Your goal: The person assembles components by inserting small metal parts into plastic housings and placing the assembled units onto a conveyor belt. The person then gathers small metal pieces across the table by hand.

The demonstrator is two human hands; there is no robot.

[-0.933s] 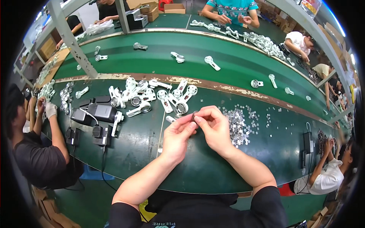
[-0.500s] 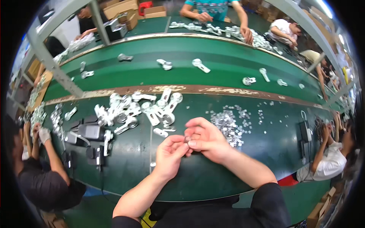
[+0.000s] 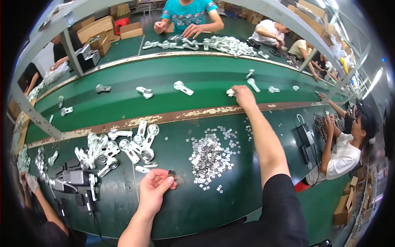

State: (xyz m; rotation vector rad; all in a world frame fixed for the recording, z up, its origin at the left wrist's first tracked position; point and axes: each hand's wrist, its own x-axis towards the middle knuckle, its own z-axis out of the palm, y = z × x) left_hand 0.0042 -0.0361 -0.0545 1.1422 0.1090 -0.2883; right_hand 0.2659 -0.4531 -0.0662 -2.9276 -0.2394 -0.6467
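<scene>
Pinching a small dark disc [image 3: 171,174] between thumb and fingertips, the left hand [image 3: 153,192] is nearly closed above the desk [image 3: 185,216], just left of a heap of small silvery square chips [image 3: 207,158]. The right hand [image 3: 245,97] reaches over the green belt [image 3: 123,101], fingers bent down at a white piece [image 3: 231,93]; whether they grip it cannot be told. White ring-headed handles [image 3: 98,150] lie clustered farther left

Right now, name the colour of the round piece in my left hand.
The round piece looks dark, nearly black; head view.
</scene>
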